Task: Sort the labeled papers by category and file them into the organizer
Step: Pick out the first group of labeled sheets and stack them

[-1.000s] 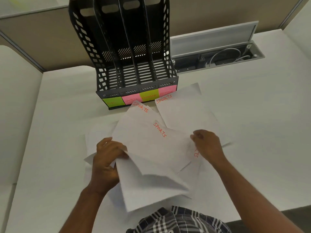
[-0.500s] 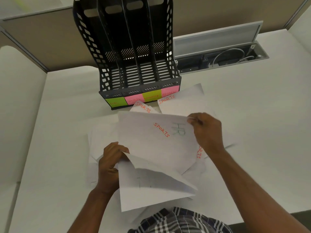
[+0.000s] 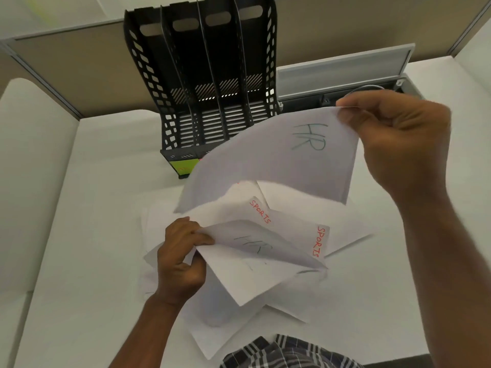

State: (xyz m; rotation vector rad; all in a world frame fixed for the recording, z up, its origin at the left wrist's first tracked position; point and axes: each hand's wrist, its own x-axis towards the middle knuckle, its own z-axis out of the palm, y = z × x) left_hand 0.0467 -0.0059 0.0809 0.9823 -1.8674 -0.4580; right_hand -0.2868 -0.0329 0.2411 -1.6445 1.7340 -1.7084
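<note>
The right hand (image 3: 398,144) pinches the top corner of a sheet marked HR (image 3: 279,166), its grip lifting the paper clear of the bench (image 3: 79,208) in front of the organizer (image 3: 202,83), which stands at the bench's far edge. The left hand (image 3: 180,258) grips the edge of a second HR sheet (image 3: 255,264) raised off the loose pile (image 3: 345,221) at the bench's middle, where two sheets show SPORTS in red.
</note>
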